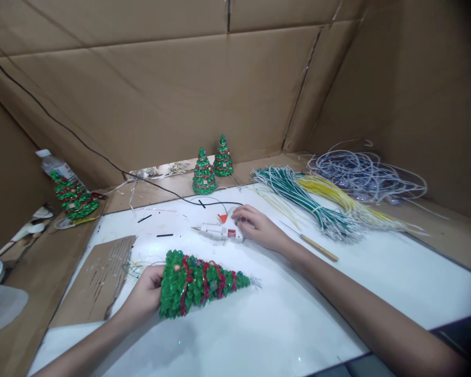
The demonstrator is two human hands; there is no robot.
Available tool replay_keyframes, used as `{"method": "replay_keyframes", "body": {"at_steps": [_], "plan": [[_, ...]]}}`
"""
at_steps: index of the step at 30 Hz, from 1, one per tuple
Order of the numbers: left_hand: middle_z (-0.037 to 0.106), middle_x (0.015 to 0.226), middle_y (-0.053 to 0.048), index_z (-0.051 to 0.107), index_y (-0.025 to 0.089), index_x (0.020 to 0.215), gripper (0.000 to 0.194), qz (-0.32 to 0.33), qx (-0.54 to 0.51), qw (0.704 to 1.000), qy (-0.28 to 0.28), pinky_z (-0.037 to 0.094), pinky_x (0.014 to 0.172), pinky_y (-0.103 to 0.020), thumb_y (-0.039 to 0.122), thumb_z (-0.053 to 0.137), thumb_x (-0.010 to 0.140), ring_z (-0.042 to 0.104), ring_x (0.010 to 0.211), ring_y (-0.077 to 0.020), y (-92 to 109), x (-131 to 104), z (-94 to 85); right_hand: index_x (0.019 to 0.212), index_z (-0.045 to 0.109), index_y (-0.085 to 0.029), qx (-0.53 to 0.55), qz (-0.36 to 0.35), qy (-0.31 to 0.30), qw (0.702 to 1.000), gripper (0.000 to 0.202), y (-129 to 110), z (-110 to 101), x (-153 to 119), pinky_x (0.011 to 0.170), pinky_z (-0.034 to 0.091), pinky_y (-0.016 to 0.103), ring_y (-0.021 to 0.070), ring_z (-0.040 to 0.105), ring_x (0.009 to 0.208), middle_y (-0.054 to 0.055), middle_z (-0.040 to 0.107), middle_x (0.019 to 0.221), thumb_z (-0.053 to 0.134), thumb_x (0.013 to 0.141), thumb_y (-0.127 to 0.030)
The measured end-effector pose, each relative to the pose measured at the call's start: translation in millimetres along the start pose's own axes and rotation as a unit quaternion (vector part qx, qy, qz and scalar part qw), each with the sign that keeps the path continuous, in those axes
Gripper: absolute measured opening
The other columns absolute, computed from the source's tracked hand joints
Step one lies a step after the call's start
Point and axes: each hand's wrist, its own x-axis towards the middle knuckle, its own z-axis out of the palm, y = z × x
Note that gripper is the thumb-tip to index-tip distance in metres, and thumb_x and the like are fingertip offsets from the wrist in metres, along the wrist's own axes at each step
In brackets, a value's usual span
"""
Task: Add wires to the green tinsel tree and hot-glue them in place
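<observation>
My left hand (147,290) is closed on the base of a small green Christmas tree (202,283), which lies tilted sideways above the white board with its tip to the right. Red garland and small gold balls wrap the tree; a wisp of clear strands sticks out at its tip. Beyond it, my right hand (255,226) has its fingers curled over the rear of a white glue gun (214,231) with an orange trigger. The gun's nozzle points left, and my fingers partly hide its handle. Thin wires trail from the tree's base beside my left hand.
Two finished-looking trees (204,175) stand at the back; another tree (74,196) leans by a bottle (57,165) at left. Cardboard (98,280) lies on the board (290,319). Right are a wood-handled awl (317,247), green wires (298,196), yellow wires (329,193) and tangled clear strands (365,175).
</observation>
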Motion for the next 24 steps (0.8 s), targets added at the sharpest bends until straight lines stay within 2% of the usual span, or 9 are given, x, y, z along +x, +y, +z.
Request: {"method": "replay_keyframes", "body": {"at_steps": [3,5,8,12,15,17,21,22,24], "plan": [[0.061,0.052,0.0,0.065,0.014,0.05,0.015,-0.002,-0.005,1.0,0.009,0.038,0.049,-0.019,0.023,0.069,0.062,0.048,0.052,-0.0113,2,-2,-4.8,0.097,0.063,-0.022,-0.002,-0.001,0.004,1.0,0.025,2,1,0,0.09,0.044,0.037,0.0196,0.057,0.098,0.006,0.058,0.106,0.047,0.079,-0.014],[0.059,0.052,0.0,0.065,0.014,0.051,0.014,-0.011,-0.021,0.999,0.045,0.036,0.049,-0.02,0.022,0.062,0.063,0.046,0.053,-0.0111,4,-4,-8.1,0.097,0.063,-0.022,-0.003,-0.001,0.006,1.0,0.026,2,1,-1,0.089,0.044,0.036,0.0194,0.058,0.096,0.006,0.058,0.106,0.047,0.079,-0.014],[0.059,0.052,0.0,0.065,0.015,0.051,0.013,-0.003,-0.061,0.996,0.069,0.037,0.05,-0.022,0.019,0.054,0.056,0.044,0.052,-0.0121,9,-8,-11.6,0.099,0.063,-0.022,-0.004,-0.002,0.006,1.0,0.027,3,1,-1,0.088,0.044,0.035,0.019,0.058,0.095,0.006,0.058,0.106,0.047,0.079,-0.014],[0.066,0.06,-0.003,0.071,0.013,0.063,0.018,0.02,-0.069,0.996,-0.052,0.043,0.055,-0.025,0.021,0.057,0.055,0.052,0.056,-0.0159,16,-12,-17.0,0.098,0.062,-0.021,-0.006,-0.002,0.007,1.0,0.027,5,1,-1,0.087,0.044,0.033,0.0183,0.057,0.095,0.005,0.058,0.106,0.047,0.078,-0.013],[0.071,0.083,-0.005,0.073,0.015,0.088,0.031,0.054,0.009,0.997,-0.058,0.048,0.072,-0.028,0.022,0.067,0.059,0.062,0.076,-0.0212,16,-15,-28.1,0.098,0.062,-0.021,-0.008,-0.002,0.008,1.0,0.026,6,2,-1,0.086,0.044,0.033,0.018,0.057,0.093,0.005,0.058,0.105,0.047,0.078,-0.013],[0.072,0.091,-0.008,0.073,0.015,0.091,0.035,0.055,0.098,0.989,-0.097,0.048,0.08,-0.031,0.024,0.073,0.058,0.063,0.085,-0.0245,16,-16,-38.1,0.098,0.063,-0.021,-0.008,-0.002,0.006,1.0,0.027,6,2,-1,0.086,0.044,0.033,0.0179,0.057,0.093,0.005,0.057,0.105,0.047,0.078,-0.013],[0.071,0.099,-0.007,0.076,0.022,0.088,0.043,0.082,0.325,0.937,-0.099,0.048,0.085,-0.03,0.023,0.083,0.046,0.062,0.093,-0.0263,26,-17,-50.1,0.099,0.063,-0.021,-0.007,0.001,0.004,1.0,0.028,5,1,-1,0.086,0.044,0.032,0.0176,0.057,0.092,0.005,0.057,0.105,0.046,0.078,-0.013],[0.072,0.097,-0.005,0.076,0.023,0.088,0.04,0.094,0.359,0.922,-0.109,0.048,0.084,-0.029,0.024,0.082,0.049,0.063,0.092,-0.0256,30,-16,-49.8,0.098,0.063,-0.021,-0.008,0.001,0.004,1.0,0.027,4,1,-1,0.086,0.044,0.032,0.0177,0.057,0.092,0.005,0.057,0.105,0.046,0.078,-0.013],[0.073,0.087,-0.003,0.077,0.025,0.085,0.024,0.107,0.391,0.898,-0.172,0.047,0.083,-0.029,0.024,0.078,0.06,0.064,0.084,-0.0223,38,-14,-46.6,0.098,0.063,-0.021,-0.009,0.002,0.003,1.0,0.027,4,1,-1,0.086,0.044,0.032,0.0178,0.057,0.092,0.005,0.057,0.105,0.046,0.078,-0.014]]}}
